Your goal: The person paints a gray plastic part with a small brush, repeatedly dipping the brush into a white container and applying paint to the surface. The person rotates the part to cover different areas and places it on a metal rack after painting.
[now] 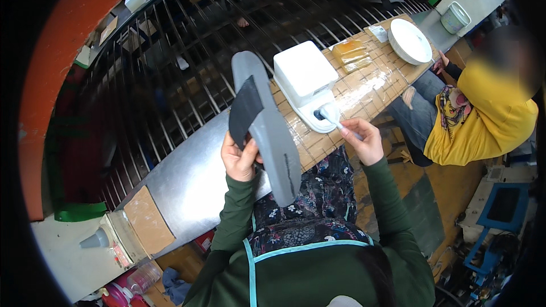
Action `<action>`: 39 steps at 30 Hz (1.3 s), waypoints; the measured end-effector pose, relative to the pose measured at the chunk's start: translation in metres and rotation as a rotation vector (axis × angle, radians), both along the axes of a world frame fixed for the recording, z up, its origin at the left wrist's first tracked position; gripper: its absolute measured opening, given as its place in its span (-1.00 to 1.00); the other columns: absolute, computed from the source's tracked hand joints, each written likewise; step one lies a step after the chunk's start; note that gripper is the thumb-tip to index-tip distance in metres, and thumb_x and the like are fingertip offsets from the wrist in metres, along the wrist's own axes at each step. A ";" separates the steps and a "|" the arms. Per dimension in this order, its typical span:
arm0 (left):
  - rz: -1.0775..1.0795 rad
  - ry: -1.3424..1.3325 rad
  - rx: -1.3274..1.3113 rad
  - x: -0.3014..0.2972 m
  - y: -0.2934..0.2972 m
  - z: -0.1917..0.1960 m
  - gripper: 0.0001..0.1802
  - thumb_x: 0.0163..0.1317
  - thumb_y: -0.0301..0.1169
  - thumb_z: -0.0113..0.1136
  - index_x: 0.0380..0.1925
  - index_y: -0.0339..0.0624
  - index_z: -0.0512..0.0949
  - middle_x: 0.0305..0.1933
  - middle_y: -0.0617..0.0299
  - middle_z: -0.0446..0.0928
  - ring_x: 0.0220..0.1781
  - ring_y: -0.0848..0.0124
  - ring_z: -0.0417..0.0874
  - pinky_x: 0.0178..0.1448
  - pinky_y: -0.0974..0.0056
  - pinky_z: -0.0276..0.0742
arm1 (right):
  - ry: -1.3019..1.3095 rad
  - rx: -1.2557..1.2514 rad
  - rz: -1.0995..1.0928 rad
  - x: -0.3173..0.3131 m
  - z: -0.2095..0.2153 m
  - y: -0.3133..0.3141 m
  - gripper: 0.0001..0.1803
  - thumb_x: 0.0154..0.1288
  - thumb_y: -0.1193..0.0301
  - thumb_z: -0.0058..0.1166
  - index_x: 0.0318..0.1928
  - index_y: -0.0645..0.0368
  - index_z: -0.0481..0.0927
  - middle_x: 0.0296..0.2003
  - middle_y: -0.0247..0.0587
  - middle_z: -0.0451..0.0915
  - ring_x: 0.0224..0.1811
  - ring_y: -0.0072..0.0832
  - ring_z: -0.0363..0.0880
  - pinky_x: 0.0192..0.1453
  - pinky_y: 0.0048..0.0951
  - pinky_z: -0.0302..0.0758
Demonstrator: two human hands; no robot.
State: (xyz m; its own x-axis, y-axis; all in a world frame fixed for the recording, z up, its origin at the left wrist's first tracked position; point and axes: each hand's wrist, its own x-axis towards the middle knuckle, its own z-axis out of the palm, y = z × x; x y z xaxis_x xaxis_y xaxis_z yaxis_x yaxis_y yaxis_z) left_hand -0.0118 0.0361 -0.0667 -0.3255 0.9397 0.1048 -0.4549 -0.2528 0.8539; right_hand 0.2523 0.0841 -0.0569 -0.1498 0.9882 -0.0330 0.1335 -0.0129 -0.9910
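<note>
My left hand (pixel 240 159) holds a grey shoe sole (pixel 267 131) upright by its edge, with a black patch (pixel 244 111) on its upper part. My right hand (pixel 364 139) grips a small brush (pixel 331 116) whose white bristle end dips into the opening of a white glue pot (pixel 304 77) on the taped wooden bench top (pixel 352 88). Both arms wear dark green sleeves over a floral apron.
A metal sheet (pixel 193 176) and a cardboard piece (pixel 148 222) cover the bench to the left. An amber block (pixel 351 54) and a white bowl (pixel 409 40) sit further along. A person in yellow (pixel 483 119) sits at right. A barred rack (pixel 187 68) runs behind.
</note>
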 end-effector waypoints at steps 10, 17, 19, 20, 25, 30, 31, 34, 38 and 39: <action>-0.049 0.030 0.015 0.013 -0.012 0.026 -0.63 0.14 -0.59 0.27 -0.06 -0.35 0.40 -0.34 0.19 0.57 -0.50 0.59 0.56 -0.52 0.51 0.52 | 0.023 0.401 -0.070 -0.064 0.050 -0.042 -0.79 0.10 0.57 0.27 -0.19 0.21 0.71 -0.30 -0.29 0.51 -0.38 -0.63 0.45 -0.29 -0.60 0.35; -0.118 0.144 -0.047 0.009 -0.025 0.029 -0.57 0.11 -0.56 0.31 -0.02 -0.37 0.41 -0.27 0.22 0.57 -0.38 0.59 0.57 -0.28 0.48 0.54 | -0.083 0.467 -0.126 -0.069 0.048 -0.034 -0.81 0.13 0.57 0.24 -0.20 0.23 0.71 -0.26 -0.29 0.45 -0.45 -0.68 0.43 -0.44 -0.66 0.35; -0.105 0.182 -0.057 0.010 -0.028 0.030 -0.56 0.10 -0.56 0.33 -0.02 -0.37 0.41 -0.21 0.22 0.57 -0.28 0.57 0.59 -0.15 0.45 0.54 | -0.137 0.523 -0.130 -0.068 0.051 -0.028 -0.81 0.13 0.58 0.23 -0.20 0.22 0.71 -0.26 -0.28 0.46 -0.45 -0.68 0.43 -0.45 -0.66 0.36; -0.121 0.198 -0.054 0.010 -0.029 0.031 -0.55 0.10 -0.55 0.33 -0.02 -0.38 0.41 -0.19 0.21 0.57 -0.24 0.56 0.59 -0.11 0.44 0.53 | -0.165 0.553 -0.135 -0.067 0.052 -0.025 -0.81 0.13 0.58 0.23 -0.20 0.22 0.71 -0.26 -0.28 0.46 -0.46 -0.68 0.43 -0.45 -0.67 0.36; -0.156 0.292 -0.053 0.008 -0.033 0.035 -0.57 0.07 -0.51 0.37 -0.07 -0.39 0.45 -0.16 0.19 0.59 -0.15 0.52 0.60 -0.05 0.41 0.52 | -0.214 0.608 -0.181 -0.065 0.058 -0.013 -0.81 0.11 0.55 0.26 -0.21 0.16 0.72 -0.29 -0.30 0.48 -0.50 -0.65 0.42 -0.42 -0.62 0.35; -0.189 0.350 -0.055 0.004 -0.033 0.036 -0.58 0.05 -0.48 0.39 -0.10 -0.38 0.48 -0.21 0.21 0.60 -0.19 0.53 0.60 -0.06 0.41 0.51 | -0.360 0.706 -0.261 -0.060 0.064 -0.006 -0.78 0.03 0.48 0.32 -0.23 0.08 0.73 -0.30 -0.35 0.50 -0.46 -0.58 0.41 -0.21 -0.53 0.25; -0.198 0.352 -0.063 0.003 -0.033 0.037 -0.58 0.05 -0.48 0.39 -0.10 -0.38 0.48 -0.21 0.21 0.61 -0.19 0.53 0.60 -0.06 0.42 0.51 | -0.386 0.746 -0.281 -0.059 0.065 -0.005 -0.77 0.02 0.47 0.33 -0.23 0.06 0.73 -0.30 -0.36 0.50 -0.44 -0.57 0.41 -0.17 -0.52 0.22; -0.214 0.367 -0.071 0.002 -0.031 0.040 -0.58 0.05 -0.47 0.39 -0.09 -0.38 0.49 -0.22 0.22 0.61 -0.20 0.54 0.60 -0.07 0.42 0.51 | -0.431 0.826 -0.277 -0.056 0.067 -0.001 -0.74 -0.03 0.47 0.35 -0.23 0.03 0.74 -0.30 -0.36 0.51 -0.37 -0.54 0.40 -0.13 -0.49 0.18; -0.192 0.428 -0.035 0.003 -0.029 0.044 -0.62 0.05 -0.51 0.38 -0.14 -0.35 0.46 -0.27 0.22 0.60 -0.31 0.56 0.60 -0.21 0.46 0.53 | -0.496 0.898 -0.218 -0.049 0.068 0.001 -0.71 -0.07 0.48 0.36 -0.24 0.00 0.74 -0.30 -0.37 0.52 -0.36 -0.55 0.39 -0.13 -0.47 0.18; -0.181 0.448 -0.024 0.003 -0.028 0.044 -0.64 0.04 -0.53 0.37 -0.17 -0.34 0.45 -0.29 0.22 0.60 -0.37 0.58 0.60 -0.28 0.47 0.54 | -0.463 0.893 -0.214 -0.048 0.068 0.003 -0.71 -0.07 0.48 0.37 -0.24 0.00 0.74 -0.30 -0.37 0.52 -0.36 -0.55 0.39 -0.13 -0.47 0.18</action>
